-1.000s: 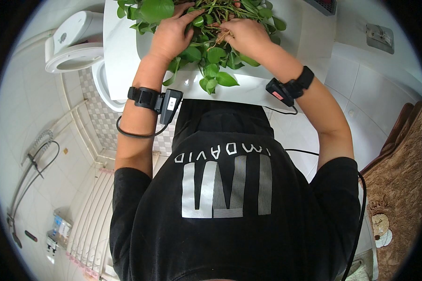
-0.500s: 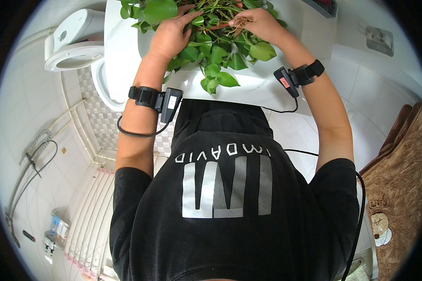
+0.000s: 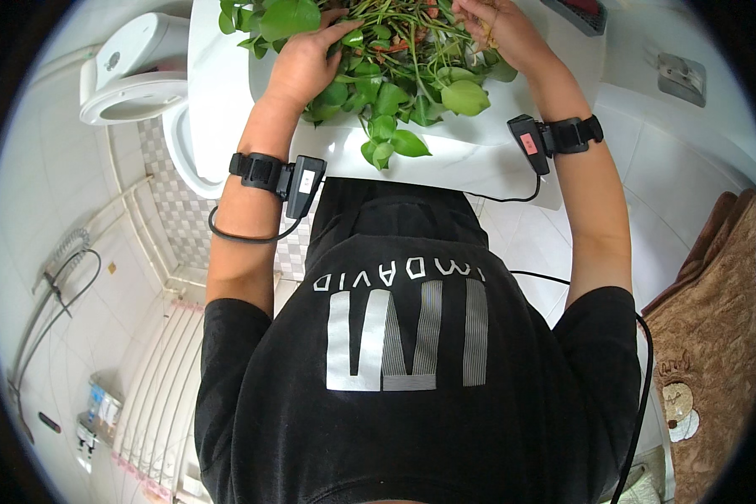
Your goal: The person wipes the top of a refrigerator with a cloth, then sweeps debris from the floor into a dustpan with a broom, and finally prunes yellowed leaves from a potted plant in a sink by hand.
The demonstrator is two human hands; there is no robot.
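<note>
A leafy green plant with long stems lies in a white basin at the top of the head view. My left hand rests on the leaves at the plant's left side, fingers spread over them. Among the stems at the upper right sits my right hand, its fingers curled around a few of them. Both wrists carry black bands with small devices and cables.
A white toilet with its lid up stands to the left. A hose and bottles lie by the tiled wall at lower left. A brown towel hangs at right. A metal fitting is at upper right.
My right hand has moved up and away from me, deeper into the stems. My left hand has stayed on the leaves.
</note>
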